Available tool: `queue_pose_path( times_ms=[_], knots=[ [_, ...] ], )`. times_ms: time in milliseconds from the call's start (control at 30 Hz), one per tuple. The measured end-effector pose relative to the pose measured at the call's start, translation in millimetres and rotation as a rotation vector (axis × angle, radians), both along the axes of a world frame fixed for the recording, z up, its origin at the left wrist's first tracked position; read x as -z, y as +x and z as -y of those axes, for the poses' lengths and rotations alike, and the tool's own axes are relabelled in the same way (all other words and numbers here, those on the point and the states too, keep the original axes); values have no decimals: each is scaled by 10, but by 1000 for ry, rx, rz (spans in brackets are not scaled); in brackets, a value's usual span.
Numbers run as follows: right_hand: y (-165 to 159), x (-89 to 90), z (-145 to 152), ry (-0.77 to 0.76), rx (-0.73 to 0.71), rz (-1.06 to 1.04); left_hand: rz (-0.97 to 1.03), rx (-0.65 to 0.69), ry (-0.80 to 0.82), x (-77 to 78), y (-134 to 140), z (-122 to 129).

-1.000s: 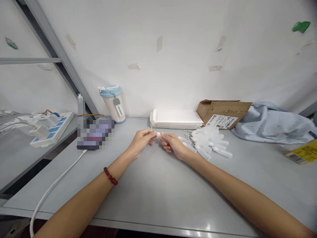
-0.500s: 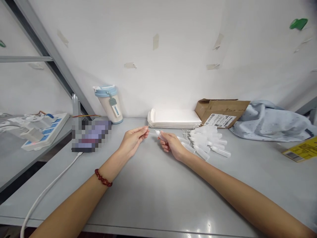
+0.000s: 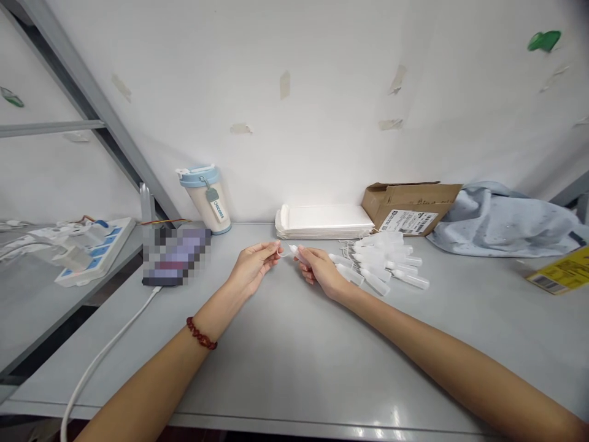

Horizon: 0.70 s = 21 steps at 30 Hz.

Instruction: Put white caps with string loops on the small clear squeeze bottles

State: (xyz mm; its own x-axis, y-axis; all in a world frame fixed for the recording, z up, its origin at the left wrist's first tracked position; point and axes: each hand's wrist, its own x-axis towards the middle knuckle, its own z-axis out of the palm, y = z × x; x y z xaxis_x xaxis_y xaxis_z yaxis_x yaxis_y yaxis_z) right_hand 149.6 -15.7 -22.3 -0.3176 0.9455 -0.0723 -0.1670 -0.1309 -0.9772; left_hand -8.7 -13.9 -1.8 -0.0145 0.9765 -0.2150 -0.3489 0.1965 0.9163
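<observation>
My right hand (image 3: pixel 324 273) is closed around a small white squeeze bottle (image 3: pixel 294 250), its thin needle-like tip pointing left and up. Most of the bottle's body is hidden by my fingers. Facing it, my left hand (image 3: pixel 254 267) pinches a thin white strap (image 3: pixel 286 254) between thumb and forefinger; the strap curves across the small gap towards the bottle's tip. Whether a cap sits inside the pinch is too small to tell. Just right of my right hand lies a pile of similar translucent bottles (image 3: pixel 375 279), with thin white loops at their left ends.
Behind the hands, a stack of white trays (image 3: pixel 326 218) rests against the wall, beside an open cardboard box (image 3: pixel 414 205) and a pale blue cloth (image 3: pixel 506 221). A tumbler (image 3: pixel 209 202), a charging phone (image 3: pixel 177 258) and a power strip (image 3: pixel 99 252) stand leftward. A yellow box (image 3: pixel 561 273) lies far right.
My left hand has come slightly closer to the bottle tip, and the strap now bends in a curve. The right hand keeps its hold. The camera view has shifted a little.
</observation>
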Motion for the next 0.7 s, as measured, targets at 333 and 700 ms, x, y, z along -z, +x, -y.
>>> queue_pose_path(
  times_ms=[333,700],
  knots=[
    [-10,-30,24,27,-5,35,5,1,-21,12,-20,-28],
    [-7,-33,42,86,-27,91,-7,19,-28,32,-20,-29]
  ],
)
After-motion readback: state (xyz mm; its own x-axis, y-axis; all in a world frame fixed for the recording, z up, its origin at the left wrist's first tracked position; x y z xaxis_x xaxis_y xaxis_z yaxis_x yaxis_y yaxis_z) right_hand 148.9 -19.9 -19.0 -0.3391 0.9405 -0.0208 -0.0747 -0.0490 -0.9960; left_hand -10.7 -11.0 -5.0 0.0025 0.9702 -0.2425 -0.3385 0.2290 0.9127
